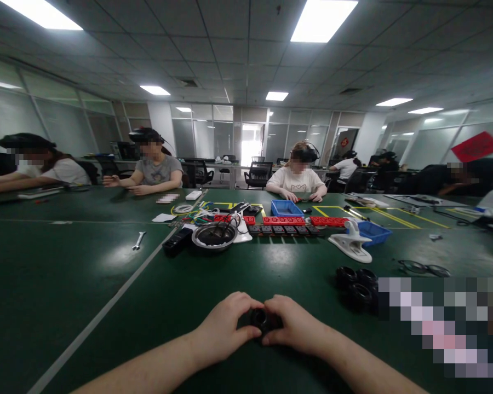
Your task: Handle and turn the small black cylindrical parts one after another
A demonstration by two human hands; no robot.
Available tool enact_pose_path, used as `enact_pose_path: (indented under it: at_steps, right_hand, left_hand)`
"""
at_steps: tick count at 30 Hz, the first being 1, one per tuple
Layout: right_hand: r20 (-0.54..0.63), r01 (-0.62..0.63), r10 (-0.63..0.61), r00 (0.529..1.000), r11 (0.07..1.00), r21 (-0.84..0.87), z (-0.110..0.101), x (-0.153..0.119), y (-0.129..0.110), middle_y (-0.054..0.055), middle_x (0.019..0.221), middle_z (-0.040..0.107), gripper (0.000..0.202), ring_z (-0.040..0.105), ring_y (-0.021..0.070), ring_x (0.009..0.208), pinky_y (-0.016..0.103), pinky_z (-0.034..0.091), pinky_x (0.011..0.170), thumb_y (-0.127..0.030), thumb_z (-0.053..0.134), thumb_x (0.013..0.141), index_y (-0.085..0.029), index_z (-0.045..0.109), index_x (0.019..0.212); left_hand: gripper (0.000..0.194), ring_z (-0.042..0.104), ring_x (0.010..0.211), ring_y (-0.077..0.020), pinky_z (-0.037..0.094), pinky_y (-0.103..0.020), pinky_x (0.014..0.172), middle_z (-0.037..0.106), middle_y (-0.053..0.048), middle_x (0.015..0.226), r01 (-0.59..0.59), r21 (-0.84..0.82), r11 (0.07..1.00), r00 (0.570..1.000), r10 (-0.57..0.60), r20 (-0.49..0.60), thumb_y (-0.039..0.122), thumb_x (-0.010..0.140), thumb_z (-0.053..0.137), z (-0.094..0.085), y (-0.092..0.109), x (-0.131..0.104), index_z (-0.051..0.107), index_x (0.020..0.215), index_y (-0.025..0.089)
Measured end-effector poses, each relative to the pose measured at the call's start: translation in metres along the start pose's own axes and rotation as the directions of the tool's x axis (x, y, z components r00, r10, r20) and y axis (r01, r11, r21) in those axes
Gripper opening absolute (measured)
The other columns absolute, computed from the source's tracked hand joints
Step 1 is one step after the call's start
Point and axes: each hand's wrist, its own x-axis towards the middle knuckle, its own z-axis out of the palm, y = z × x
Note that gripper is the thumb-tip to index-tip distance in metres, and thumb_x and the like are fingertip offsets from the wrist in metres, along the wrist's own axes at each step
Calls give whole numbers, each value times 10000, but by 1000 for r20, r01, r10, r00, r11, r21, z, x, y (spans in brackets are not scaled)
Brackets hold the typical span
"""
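Note:
Between my two hands, close to the green tabletop, is a small black round part (260, 317) with a hollow centre. Thumb and fingers of my left hand (235, 323) are closed on its left side. My right hand (290, 324) grips it from the right, covering much of that side. Whether it is one piece or two joined pieces I cannot tell. Several larger black ring-shaped parts (359, 294) sit grouped to the right of my right hand, partly cut off by a blurred patch.
Ahead stand a metal bowl (214, 236) with dark contents, red power strips (283, 220), a blue tray (286, 208), another blue tray (372, 233) and a white clamp base (350, 247). A wrench (139, 241) lies left; glasses (424, 268) lie right. Several people sit around.

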Motion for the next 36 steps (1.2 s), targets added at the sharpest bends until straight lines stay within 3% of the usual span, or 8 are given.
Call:
enact_pose_path:
  at_steps: [7,12,16,19,22,28,33,36]
  right_hand:
    - [-130,-109,83,988,971,-211,12,0,-17,20,707,584,324,503,183,688,291,318,636,-470,652,651,-168,573,736]
    - [-69,3,-9,998,996,-89,3,-1,-11,49,909,558,536,492,221,829,321,356,717,-494,726,555,-175,569,955]
    - [89,105,-112,990,991,83,-11,0,1,14,886,532,293,489,173,831,259,376,712,-288,712,648,-188,603,901]
    - [87,90,-100,991,989,114,-12,2,5,-9,800,529,233,492,150,773,224,368,658,-255,739,619,-168,612,794]
    - [25,17,-18,1000,999,32,-4,3,1,-15,713,533,334,483,150,692,219,336,574,-374,774,542,-158,591,721]
    - [-115,-80,60,992,980,-181,10,-2,-16,32,730,585,360,511,194,710,293,331,643,-509,633,662,-163,579,745]
    - [-38,1,-2,999,1000,-29,0,-3,-9,40,923,557,469,487,214,856,313,354,738,-412,723,597,-186,555,972]
    - [63,53,-59,996,995,90,-8,-1,0,10,889,540,320,483,181,839,273,366,723,-266,716,629,-187,577,906]
  left_hand:
    - [263,508,830,-199,399,-299,731,561,-19,860,210,112,971,969,-191,-158,238,641,714,11,4,-1,578,855,171]
    - [294,499,890,-185,390,-283,783,569,-19,931,61,69,996,996,-57,-70,203,700,676,5,2,0,570,974,196]
    - [365,478,961,-168,368,-265,841,555,-7,1023,-45,39,998,999,45,3,154,741,635,-1,1,-1,535,1080,244]
    - [345,481,949,-171,373,-265,825,556,-3,1000,-33,45,998,999,32,7,175,732,648,-1,1,-1,548,1054,250]
    - [286,496,893,-179,389,-268,771,561,-4,929,35,63,997,999,-33,-28,242,702,681,2,3,-2,573,965,220]
    - [262,504,862,-187,392,-278,744,568,-6,884,117,103,988,989,-106,-102,273,676,703,4,5,-2,589,899,197]
    - [361,487,957,-173,367,-272,843,578,-5,1016,-11,63,998,1000,10,11,176,734,648,-3,2,-1,553,1077,236]
    - [381,487,966,-171,364,-264,846,570,-6,1039,-29,49,998,999,27,39,161,740,642,-4,0,1,547,1099,246]
